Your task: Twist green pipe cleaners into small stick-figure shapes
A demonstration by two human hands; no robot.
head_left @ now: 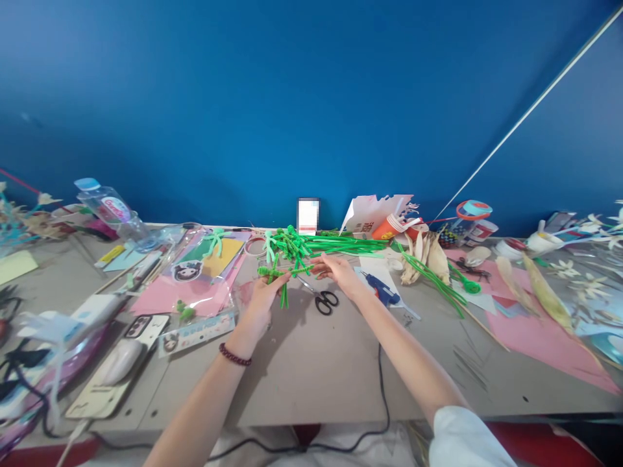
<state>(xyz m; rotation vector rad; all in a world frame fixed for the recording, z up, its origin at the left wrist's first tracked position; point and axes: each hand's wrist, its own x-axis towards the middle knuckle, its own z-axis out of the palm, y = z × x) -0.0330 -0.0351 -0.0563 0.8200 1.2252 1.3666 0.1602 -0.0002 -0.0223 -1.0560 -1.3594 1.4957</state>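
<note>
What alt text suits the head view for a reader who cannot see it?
The left hand pinches a green pipe-cleaner figure while the right hand touches it, beside scissors and a glue gun on a cluttered table.

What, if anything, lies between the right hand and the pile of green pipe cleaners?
Nothing visible: the right hand is at the edge of the pile of green pipe cleaners. The scissors lie nearer the person, off that line.

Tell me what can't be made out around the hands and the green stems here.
Head view:
- Card at the wall: blurred out, unreadable.
- Right hand: too small to tell whether it pinches the green stems.
- Glue gun: partly behind the right forearm.
- Left hand, holding the green twisted piece: palm faces away.
</note>
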